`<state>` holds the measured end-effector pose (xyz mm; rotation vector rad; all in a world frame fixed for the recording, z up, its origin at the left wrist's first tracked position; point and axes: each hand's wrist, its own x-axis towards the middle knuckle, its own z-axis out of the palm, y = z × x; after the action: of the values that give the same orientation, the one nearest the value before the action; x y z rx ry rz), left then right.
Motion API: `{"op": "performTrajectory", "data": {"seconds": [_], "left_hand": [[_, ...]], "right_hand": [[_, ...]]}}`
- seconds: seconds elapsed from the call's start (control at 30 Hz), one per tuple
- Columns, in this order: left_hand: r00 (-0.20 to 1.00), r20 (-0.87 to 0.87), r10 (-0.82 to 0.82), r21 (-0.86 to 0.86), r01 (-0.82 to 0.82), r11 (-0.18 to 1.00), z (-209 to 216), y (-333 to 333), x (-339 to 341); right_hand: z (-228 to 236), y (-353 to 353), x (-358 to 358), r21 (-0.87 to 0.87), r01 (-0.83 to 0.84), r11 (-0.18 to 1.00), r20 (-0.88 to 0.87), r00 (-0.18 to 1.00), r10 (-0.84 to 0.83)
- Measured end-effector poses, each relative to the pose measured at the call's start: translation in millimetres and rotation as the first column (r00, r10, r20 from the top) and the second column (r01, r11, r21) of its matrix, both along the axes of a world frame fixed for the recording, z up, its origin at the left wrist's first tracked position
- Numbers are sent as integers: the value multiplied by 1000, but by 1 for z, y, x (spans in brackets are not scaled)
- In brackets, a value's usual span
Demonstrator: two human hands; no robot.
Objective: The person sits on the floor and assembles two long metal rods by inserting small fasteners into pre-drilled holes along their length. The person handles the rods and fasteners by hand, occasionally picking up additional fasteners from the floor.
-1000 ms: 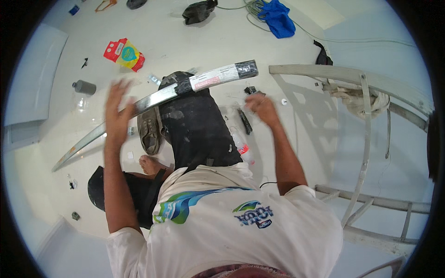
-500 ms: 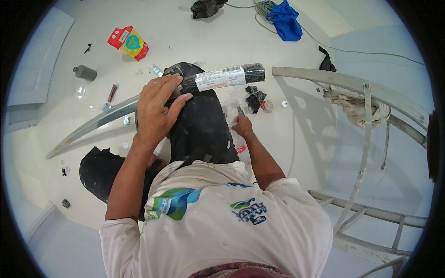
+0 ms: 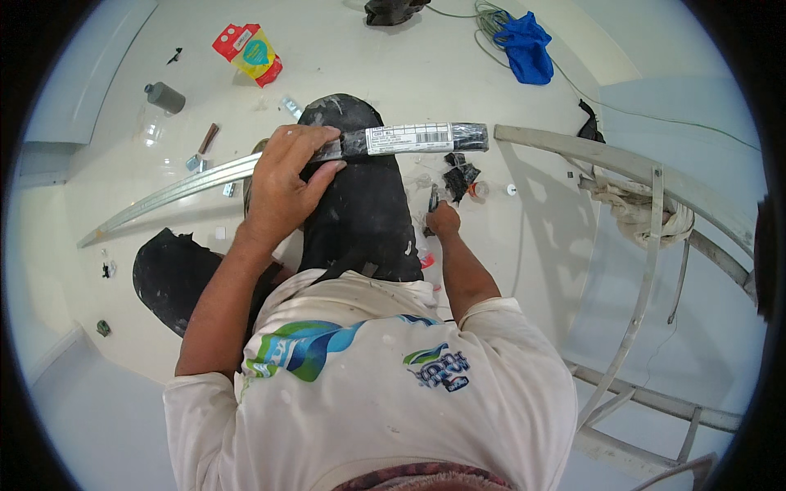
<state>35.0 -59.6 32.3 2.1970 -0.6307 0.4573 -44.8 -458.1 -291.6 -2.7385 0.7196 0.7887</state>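
Observation:
My left hand (image 3: 286, 176) is closed around a long silvery metal rail (image 3: 176, 192) that lies across my raised knee. Its right end is wrapped in black plastic (image 3: 468, 137) with a white printed label (image 3: 409, 137). The rail's other end reaches down to the floor at the left. Low beside my right thigh, my right hand (image 3: 443, 219) grips a small dark grey tool (image 3: 434, 197); the fingers cover most of it, so its kind is unclear. Just beyond that hand lie crumpled scraps of black plastic (image 3: 460, 176) and a clear bottle with an orange ring (image 3: 479, 190).
A metal ladder (image 3: 647, 262) stands at the right, with a dirty cloth (image 3: 643, 214) by it. A red and yellow bag (image 3: 248, 54), a grey bottle (image 3: 164, 97) and a hammer-like tool (image 3: 205, 147) lie ahead on the left. A blue bag (image 3: 526, 49) rests by coiled cable (image 3: 491, 20).
The wrapped rail has turned about its length, so its label shows a different face. My right hand has turned, and more of the grey tool shows. The whole view has shifted a little.

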Motion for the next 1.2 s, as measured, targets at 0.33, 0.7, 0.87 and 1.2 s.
{"op": "performTrajectory", "data": {"seconds": [0.33, 0.7, 0.87, 1.2], "left_hand": [[995, -88, 46, 244, -23, 969, -3, 45, 13], [996, -72, 60, 216, -43, 975, -22, 47, 11], [995, -75, 60, 201, -43, 979, -19, 47, 11], [988, -112, 106, 252, -75, 965, -19, 49, 8]], "right_hand": [[105, -30, -4, 520, -19, 854, 525, 796, -302], [471, 104, 49, -255, -684, 683, 644, 407, 648], [476, 181, 75, -424, -836, 348, 238, 268, 933], [492, 173, 69, -484, -837, 255, 54, 262, 964]]}}
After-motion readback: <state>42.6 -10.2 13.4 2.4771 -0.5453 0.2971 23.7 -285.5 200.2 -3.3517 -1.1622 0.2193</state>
